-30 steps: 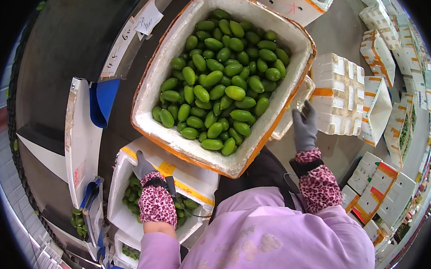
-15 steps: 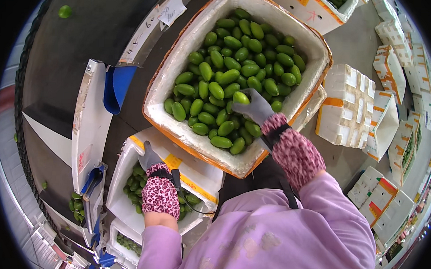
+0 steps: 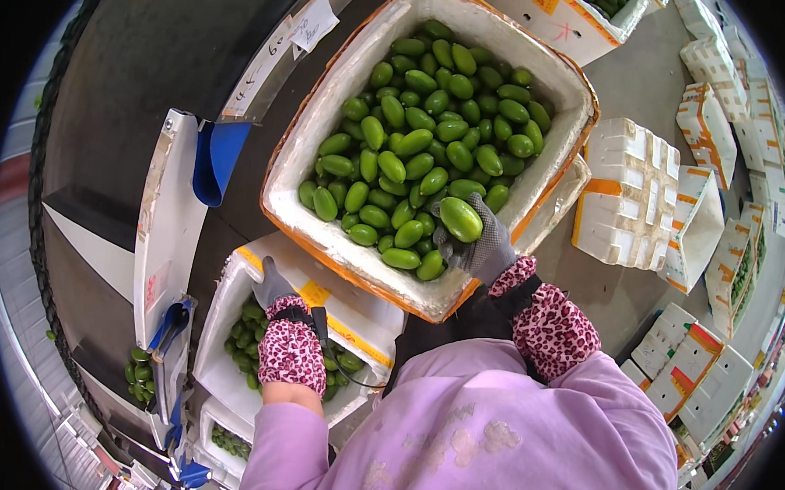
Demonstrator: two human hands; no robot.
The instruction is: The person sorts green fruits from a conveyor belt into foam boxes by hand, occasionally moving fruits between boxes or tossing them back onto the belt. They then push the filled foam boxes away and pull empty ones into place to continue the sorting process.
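In my grey-gloved right hand [image 3: 489, 249] lies a green oval fruit [image 3: 460, 219], with the fingers curled beneath it. This hand is over the near right corner of a large white foam box [image 3: 294, 192] with an orange-taped rim. Many similar green fruits [image 3: 414, 141] fill that box. My left hand [image 3: 273, 286], also gloved, grips the rim of a second foam box [image 3: 367, 318], lower and nearer on the left. Part of its fingers is hidden by the rim. Smaller-looking green fruits [image 3: 247, 335] lie inside this second box, partly covered by my left forearm.
On the left runs a dark conveyor surface [image 3: 164, 51] with white side panels [image 3: 161, 226] and a blue flap [image 3: 219, 163]. Stacked white foam boxes [image 3: 629, 194] stand to the right. Another fruit-filled box [image 3: 564, 25] is at the top, and one more [image 3: 227, 417] at lower left.
My right hand has drawn back toward me and to the right, lifting the fruit off the pile and turning palm up. The left hand stays on the rim.
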